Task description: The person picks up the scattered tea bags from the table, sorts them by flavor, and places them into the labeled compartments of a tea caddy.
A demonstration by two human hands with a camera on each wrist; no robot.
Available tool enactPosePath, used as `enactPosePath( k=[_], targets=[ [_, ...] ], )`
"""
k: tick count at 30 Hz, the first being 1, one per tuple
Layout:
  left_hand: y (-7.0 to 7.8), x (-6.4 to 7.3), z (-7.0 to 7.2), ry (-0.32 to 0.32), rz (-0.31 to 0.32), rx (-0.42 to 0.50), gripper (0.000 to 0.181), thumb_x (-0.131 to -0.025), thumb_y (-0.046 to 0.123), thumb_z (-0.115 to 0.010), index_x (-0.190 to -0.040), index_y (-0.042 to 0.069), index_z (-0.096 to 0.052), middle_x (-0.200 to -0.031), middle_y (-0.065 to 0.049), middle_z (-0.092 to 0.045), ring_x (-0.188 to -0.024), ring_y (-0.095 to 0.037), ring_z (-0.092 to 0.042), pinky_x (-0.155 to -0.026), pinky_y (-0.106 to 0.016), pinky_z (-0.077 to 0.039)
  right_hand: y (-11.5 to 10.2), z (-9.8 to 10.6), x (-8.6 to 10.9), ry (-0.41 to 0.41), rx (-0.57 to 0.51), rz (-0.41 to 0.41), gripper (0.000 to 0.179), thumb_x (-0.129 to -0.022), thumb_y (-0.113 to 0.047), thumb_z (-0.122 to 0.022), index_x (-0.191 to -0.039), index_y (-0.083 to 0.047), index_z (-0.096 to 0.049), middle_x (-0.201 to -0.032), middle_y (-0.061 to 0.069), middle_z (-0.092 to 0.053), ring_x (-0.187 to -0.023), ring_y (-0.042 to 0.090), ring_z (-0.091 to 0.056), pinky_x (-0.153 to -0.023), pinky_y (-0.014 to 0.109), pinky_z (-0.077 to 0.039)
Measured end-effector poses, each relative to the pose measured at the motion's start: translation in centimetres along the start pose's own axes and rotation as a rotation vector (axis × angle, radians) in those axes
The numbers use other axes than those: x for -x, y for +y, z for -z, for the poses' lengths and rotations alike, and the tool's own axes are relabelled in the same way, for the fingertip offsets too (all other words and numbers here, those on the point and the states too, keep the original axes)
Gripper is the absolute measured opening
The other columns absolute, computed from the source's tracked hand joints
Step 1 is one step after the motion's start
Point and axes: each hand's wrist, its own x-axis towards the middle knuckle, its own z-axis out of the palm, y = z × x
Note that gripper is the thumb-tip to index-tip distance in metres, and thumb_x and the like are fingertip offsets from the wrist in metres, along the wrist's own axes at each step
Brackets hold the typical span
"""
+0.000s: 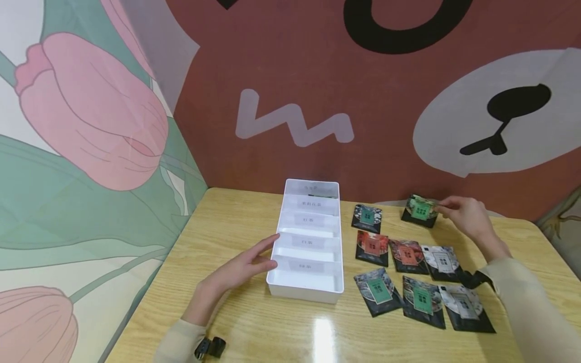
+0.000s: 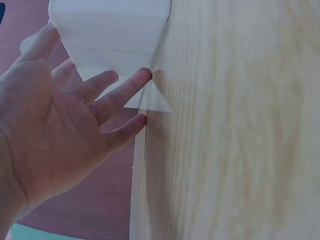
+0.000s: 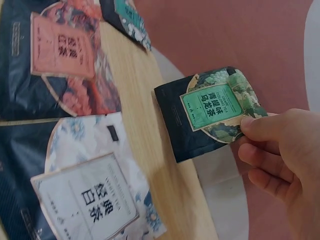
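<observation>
One box [image 1: 304,294] holds a dark item [image 1: 323,196], mostly hidden; the left hand [image 1: 240,264], spread, touches its side. Near the tabletop's [image 1: 245,217] far edge, the right hand [image 1: 467,217] pinches a packet [image 1: 419,209], its label [image 3: 212,106] readable only from the right wrist.

The head view looks forward and down from above the near side of the box [image 1: 304,294], far enough back to take in all of it, the table [image 1: 236,315] around it and the wall [image 1: 290,60] behind it. The left wrist view, close up left of the box and turned sideways, faces the wall; it shares the left hand [image 1: 242,267] and box with the head view. The right wrist view, right of the box, also sideways and close, faces the wall past the right hand [image 1: 469,219] and its packet [image 1: 418,210], both shared with the head view.
</observation>
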Motion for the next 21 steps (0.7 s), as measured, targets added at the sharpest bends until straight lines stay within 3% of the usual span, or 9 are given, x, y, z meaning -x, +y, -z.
enactPosePath(
  k=[6,10,17,21],
  targets=[
    [0.1,0.1,0.0,0.001,-0.001,0.0,0.066,-0.097,0.045,-0.061,-0.153,0.049,-0.025,-0.16,0.007,-0.032,-0.132,-0.024,-0.053,-0.112,-0.05,-0.04,-1.1,0.2,-0.2,0.018,0.003,0.024,0.034,-0.1,-0.03,-0.061,-0.111,-0.001,-0.073,-0.091,0.022,-0.074,-0.079,0.038,-0.069,-0.053,0.03,-0.043],
    [0.2,0.0,0.0,-0.002,-0.001,0.008,0.067,-0.097,0.044,-0.061,-0.153,0.048,-0.025,-0.159,0.007,-0.034,-0.132,-0.023,-0.053,-0.112,-0.048,-0.039,-1.7,0.3,-0.3,0.03,0.001,0.041,0.034,-0.101,-0.03,-0.059,-0.115,-0.001,-0.072,-0.093,0.023,-0.073,-0.076,0.034,-0.069,-0.053,0.03,-0.042],
    [0.2,0.1,0.0,-0.001,0.0,0.005,0.067,-0.097,0.045,-0.062,-0.153,0.048,-0.024,-0.159,0.007,-0.034,-0.132,-0.023,-0.053,-0.112,-0.049,-0.039,-3.0,0.5,-0.6,0.063,-0.017,0.1,0.03,-0.103,-0.024,-0.057,-0.114,-0.001,-0.072,-0.097,0.025,-0.074,-0.062,-0.001,-0.062,-0.052,0.026,-0.047],
    [0.2,0.0,0.0,-0.003,-0.002,0.008,0.067,-0.097,0.044,-0.061,-0.153,0.047,-0.024,-0.159,0.006,-0.033,-0.132,-0.024,-0.053,-0.112,-0.048,-0.039,-3.9,0.6,-0.7,0.08,-0.022,0.105,0.029,-0.101,-0.025,-0.06,-0.111,-0.002,-0.074,-0.098,0.024,-0.073,-0.064,0.013,-0.068,-0.051,0.025,-0.045]
  ],
)
